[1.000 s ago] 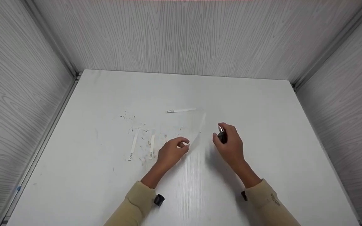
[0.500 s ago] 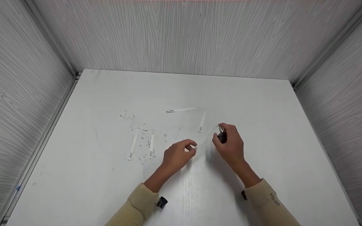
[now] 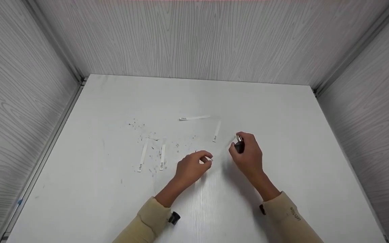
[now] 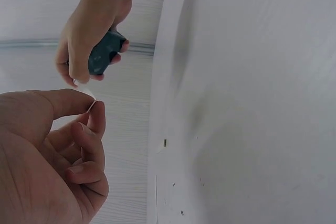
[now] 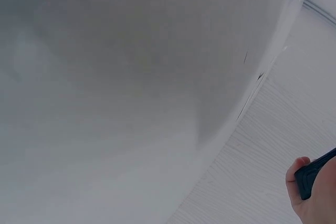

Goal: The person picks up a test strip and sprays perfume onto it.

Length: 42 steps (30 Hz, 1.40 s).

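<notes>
My left hand (image 3: 193,167) pinches a thin white paper strip (image 4: 92,106) between thumb and forefinger, just above the table. Its pale length leads toward the right hand and barely shows against the white surface. In my right hand (image 3: 249,155) I grip a small dark spray-type bottle (image 3: 239,147) with a silver top (image 3: 239,138), the forefinger over that top. The left wrist view shows the bottle's dark, angular lower end between the fingers. The top stands close to the far end of the held strip.
Two printed paper strips lie at the left, a near strip (image 3: 162,157) and an outer strip (image 3: 143,157). Another printed strip (image 3: 194,118) lies farther back, and a slanted strip (image 3: 216,131) lies beyond the hands. Dark specks (image 3: 152,148) dot the white table (image 3: 113,209). Panel walls enclose it.
My left hand has moved right toward the bottle, turning its strip away from the slanted strip, whose printed end now shows. The right hand has hardly moved.
</notes>
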Each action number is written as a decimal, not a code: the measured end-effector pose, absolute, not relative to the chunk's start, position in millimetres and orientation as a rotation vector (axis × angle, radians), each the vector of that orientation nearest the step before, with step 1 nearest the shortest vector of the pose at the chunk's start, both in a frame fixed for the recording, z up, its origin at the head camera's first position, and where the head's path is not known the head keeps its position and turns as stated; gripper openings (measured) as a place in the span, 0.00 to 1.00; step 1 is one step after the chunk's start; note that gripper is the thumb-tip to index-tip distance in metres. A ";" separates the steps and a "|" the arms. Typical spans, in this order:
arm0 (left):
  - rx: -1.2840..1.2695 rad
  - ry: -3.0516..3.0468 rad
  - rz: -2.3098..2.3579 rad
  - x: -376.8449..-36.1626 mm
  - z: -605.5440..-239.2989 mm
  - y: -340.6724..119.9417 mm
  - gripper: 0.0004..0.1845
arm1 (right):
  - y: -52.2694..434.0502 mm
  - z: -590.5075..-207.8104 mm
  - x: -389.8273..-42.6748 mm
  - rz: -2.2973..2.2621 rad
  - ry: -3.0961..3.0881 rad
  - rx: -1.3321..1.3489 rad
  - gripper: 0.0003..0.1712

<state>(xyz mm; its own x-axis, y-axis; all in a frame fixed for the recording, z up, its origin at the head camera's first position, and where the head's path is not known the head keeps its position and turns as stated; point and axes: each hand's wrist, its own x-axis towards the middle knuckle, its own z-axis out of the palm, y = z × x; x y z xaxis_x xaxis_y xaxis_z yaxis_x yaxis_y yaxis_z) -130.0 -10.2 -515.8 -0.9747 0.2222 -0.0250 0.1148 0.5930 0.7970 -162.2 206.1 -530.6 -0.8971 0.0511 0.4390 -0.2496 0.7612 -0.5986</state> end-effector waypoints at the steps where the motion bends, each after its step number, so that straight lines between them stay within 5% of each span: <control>1: 0.290 2.694 1.337 -130.1 -515.5 -10.5 0.12 | 206.5 -530.5 -162.0 0.952 -2.519 0.152 0.24; 42: 0.165 2.556 1.434 -133.2 -525.6 -22.8 0.09 | 211.0 -533.3 -160.2 1.049 -2.527 0.116 0.24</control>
<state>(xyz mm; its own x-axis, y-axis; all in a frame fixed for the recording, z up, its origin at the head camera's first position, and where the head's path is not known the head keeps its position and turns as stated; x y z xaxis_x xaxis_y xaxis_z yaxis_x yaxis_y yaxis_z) -133.2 -22.8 -525.6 -0.9726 0.1970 -0.1237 -0.0028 0.5218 0.8531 -160.2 211.0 -533.3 -0.9165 0.0753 0.3929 -0.2250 0.7151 -0.6619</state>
